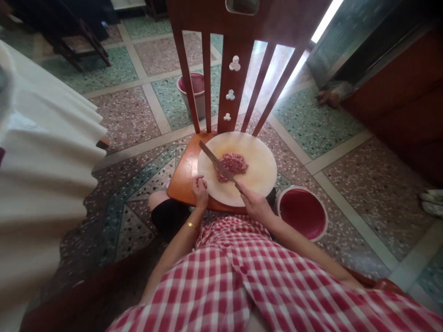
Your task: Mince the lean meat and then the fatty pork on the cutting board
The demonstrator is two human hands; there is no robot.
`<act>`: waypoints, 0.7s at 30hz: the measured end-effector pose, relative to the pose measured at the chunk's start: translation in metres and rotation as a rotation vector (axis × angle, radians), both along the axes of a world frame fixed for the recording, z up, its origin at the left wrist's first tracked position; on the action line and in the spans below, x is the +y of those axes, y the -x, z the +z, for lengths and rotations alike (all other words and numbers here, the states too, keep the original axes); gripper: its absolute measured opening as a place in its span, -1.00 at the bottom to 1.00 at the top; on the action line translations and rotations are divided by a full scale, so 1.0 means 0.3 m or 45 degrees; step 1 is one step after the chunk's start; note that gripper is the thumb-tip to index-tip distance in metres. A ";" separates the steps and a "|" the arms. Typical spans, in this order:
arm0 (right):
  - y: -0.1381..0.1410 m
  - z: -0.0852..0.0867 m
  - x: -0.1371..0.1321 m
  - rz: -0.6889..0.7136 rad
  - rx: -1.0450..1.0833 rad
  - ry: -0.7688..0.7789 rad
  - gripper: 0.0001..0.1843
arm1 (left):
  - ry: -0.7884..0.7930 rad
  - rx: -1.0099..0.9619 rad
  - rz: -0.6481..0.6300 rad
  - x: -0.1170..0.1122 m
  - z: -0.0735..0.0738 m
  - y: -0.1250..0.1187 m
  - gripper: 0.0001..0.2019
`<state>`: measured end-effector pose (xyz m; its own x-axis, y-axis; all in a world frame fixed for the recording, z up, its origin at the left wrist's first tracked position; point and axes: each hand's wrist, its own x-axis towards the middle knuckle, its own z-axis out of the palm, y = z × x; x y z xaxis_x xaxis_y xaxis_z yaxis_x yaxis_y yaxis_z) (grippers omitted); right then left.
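A round pale cutting board (261,161) lies on the seat of a wooden chair (185,173). Near its middle is a heap of minced meat (237,162), pinkish red. My right hand (255,202) is wrapped round the handle of a kitchen knife (218,162). The blade slants up and left across the left part of the meat, its tip near the board's far left edge. At the board's left rim rests my left hand (200,188), its fingers curled together; whether anything is inside them is hidden.
A red-lined bucket (302,214) stands right of the chair, close to my right forearm. Behind the slatted chair back is another bin (195,94). A cloth-draped table (44,184) fills the left side. Speckled floor tiles (367,193) surround the chair.
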<state>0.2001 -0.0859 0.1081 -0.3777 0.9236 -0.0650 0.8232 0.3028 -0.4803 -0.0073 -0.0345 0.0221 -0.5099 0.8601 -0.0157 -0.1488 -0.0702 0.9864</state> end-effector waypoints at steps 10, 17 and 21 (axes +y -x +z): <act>-0.043 0.033 0.017 -0.039 0.091 -0.035 -0.48 | 0.030 0.003 -0.002 -0.007 -0.001 -0.005 -0.84; 0.004 0.004 0.039 -0.087 -0.130 0.131 -0.46 | 0.063 0.006 -0.074 -0.002 -0.009 -0.031 -0.82; 0.004 0.042 0.037 -0.078 -0.024 -0.010 -0.46 | 0.070 0.014 -0.060 0.001 -0.020 -0.029 -0.81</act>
